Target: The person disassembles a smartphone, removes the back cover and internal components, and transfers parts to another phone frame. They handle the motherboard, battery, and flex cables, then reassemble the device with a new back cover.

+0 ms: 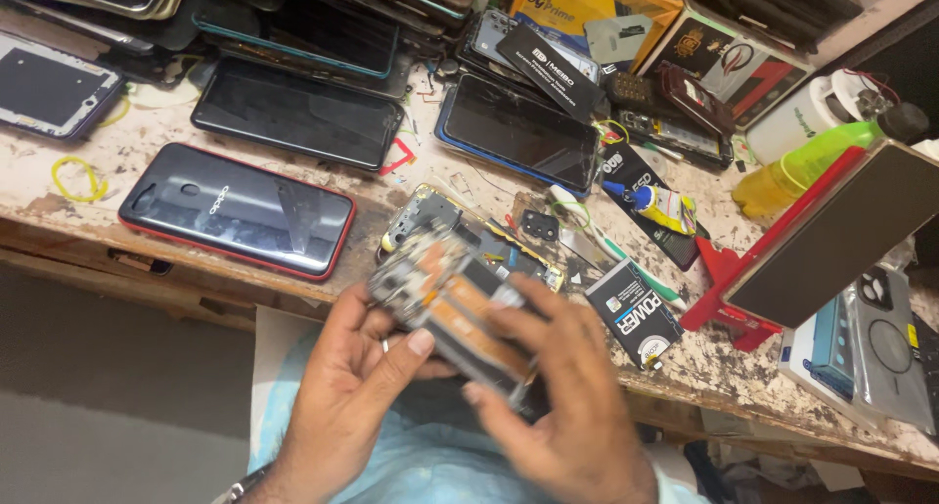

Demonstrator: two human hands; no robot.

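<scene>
Over the front edge of the worn, paint-flecked wooden surface (pixel 117 215), the head view showed both hands closed around an opened phone frame with orange and grey inner parts (pixel 452 313), held just above the surface's edge. The left hand (pixel 344 406) pinched its near side, thumb pressed on top; the right hand (pixel 565 406) clasped its lower end, fingers curled over it, somewhat blurred. Behind it a stripped phone chassis (pixel 460 235) lay on the surface. Towards the left edge rested a black phone in a red case (pixel 238 210). Right of the hands lay a small black battery box (pixel 634 313) and a little glue tube (pixel 660 206).
</scene>
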